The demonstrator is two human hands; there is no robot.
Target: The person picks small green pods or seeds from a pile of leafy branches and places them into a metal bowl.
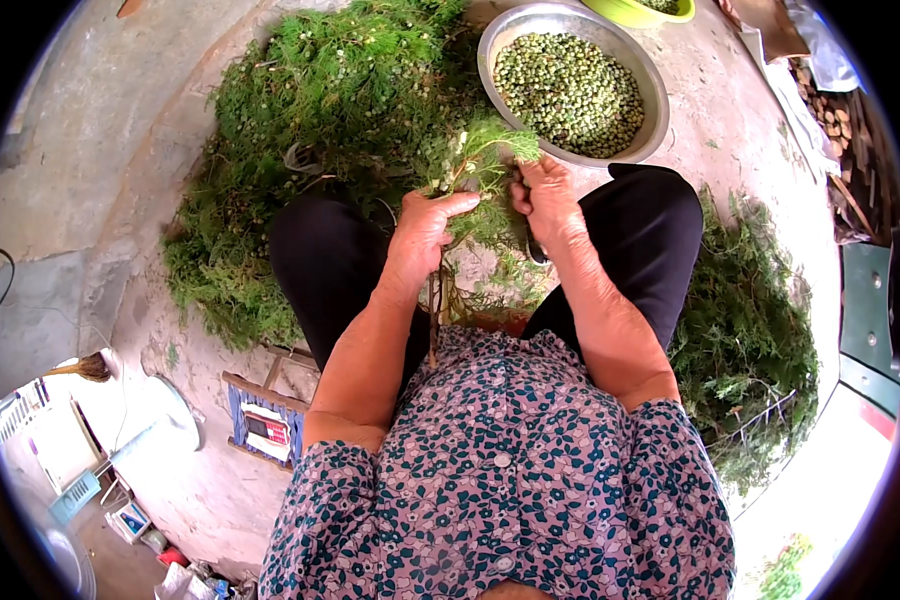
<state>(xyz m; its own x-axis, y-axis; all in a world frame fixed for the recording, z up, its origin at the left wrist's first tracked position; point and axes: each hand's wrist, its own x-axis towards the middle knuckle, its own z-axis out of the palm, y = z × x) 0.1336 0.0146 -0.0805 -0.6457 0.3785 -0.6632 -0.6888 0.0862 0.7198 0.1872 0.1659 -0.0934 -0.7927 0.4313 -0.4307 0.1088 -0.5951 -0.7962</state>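
My left hand is closed round a leafy evergreen branch, whose bare stem runs down toward my lap. Pale green cones show among its flat sprays. Beside it, my right hand has its fingers bent in and pinched at the tip of a spray; whether a cone sits between the fingertips is hidden. Just beyond my right hand stands a round metal basin holding many small green cones.
A big heap of evergreen branches lies to the left and ahead. More cut branches lie to the right of my knee. A lime-green bowl stands past the basin. A small wooden stool is at the left.
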